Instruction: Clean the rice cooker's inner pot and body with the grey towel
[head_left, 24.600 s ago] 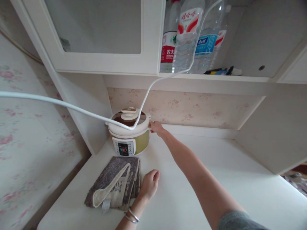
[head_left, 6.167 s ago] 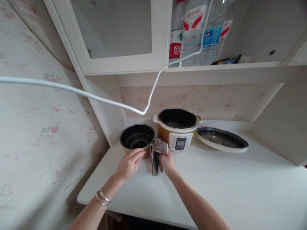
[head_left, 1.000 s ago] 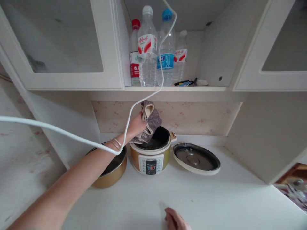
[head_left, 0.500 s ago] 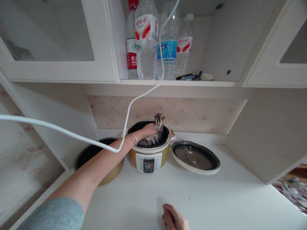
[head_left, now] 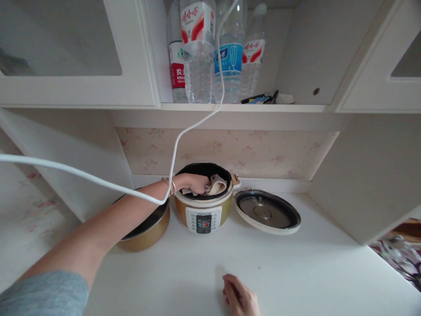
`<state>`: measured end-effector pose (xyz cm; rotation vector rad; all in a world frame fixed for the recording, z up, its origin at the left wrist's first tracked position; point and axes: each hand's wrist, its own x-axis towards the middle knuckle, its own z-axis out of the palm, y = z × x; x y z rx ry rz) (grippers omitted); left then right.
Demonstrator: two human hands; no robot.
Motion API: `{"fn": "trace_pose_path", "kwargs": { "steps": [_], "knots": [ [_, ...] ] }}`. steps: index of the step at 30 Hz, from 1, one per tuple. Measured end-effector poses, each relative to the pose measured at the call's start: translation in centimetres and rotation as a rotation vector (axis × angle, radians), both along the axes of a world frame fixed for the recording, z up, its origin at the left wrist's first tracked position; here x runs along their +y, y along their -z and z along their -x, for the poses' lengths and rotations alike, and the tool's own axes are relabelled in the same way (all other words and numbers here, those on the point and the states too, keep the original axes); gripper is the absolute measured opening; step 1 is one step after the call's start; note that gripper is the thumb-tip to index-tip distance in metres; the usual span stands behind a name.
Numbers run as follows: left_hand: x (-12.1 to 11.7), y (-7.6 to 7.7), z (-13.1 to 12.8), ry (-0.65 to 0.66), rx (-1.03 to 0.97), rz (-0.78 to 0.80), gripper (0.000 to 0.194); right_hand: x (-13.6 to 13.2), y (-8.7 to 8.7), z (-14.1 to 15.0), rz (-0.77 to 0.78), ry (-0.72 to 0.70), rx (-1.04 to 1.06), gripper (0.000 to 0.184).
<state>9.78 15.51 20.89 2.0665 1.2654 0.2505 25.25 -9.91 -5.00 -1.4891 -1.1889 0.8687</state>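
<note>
My left hand (head_left: 194, 182) reaches into the open yellow rice cooker (head_left: 202, 210) at the back of the white counter, closed on a grey and cream cloth (head_left: 215, 185) pressed down inside it. The cooker's control panel faces me. Its removed inner pot (head_left: 144, 228) stands to the left, partly hidden by my left arm. The lid (head_left: 267, 211) lies upside down to the right of the cooker. My right hand (head_left: 240, 297) rests on the counter (head_left: 296, 272) near the front edge, fingers curled, holding nothing I can see.
A white cable (head_left: 82, 174) hangs across from the left and loops up into the shelf. Several water bottles (head_left: 217, 48) stand on the open shelf above, beside small items (head_left: 263, 97). Cupboards with glass doors hang left and right. A flowered wall is on the left.
My left hand has lowered the cloth from above the cooker down into its cavity. My right hand has stayed on the counter.
</note>
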Motion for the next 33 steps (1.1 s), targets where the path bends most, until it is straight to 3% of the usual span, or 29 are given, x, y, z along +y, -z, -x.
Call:
{"fn": "trace_pose_path", "kwargs": {
  "steps": [6,11,17,25,29,33],
  "knots": [
    [1.4,-0.6,2.3,0.27,0.405,-0.159,0.019,0.0,-0.1,0.1,-0.018,0.014,-0.023,0.053],
    [2.9,1.1,3.5,0.252,0.525,-0.531,0.026,0.0,0.0,0.1,-0.016,0.014,-0.034,0.054],
    [4.7,2.5,4.2,0.267,0.457,-0.588,0.027,0.0,-0.3,0.1,-0.016,0.008,-0.05,0.053],
    [6.7,1.7,4.4,0.343,0.342,-0.624,0.027,0.0,-0.4,0.1,-0.016,0.0,-0.066,0.055],
    [6.3,1.8,2.6,0.454,0.282,-0.624,0.028,0.0,-0.2,0.2,-0.003,-0.007,-0.098,0.054],
    [5.8,3.0,-0.5,0.524,0.199,-0.609,0.021,-0.1,-0.3,0.3,-0.017,-0.008,-0.078,0.049]
  ]
}}
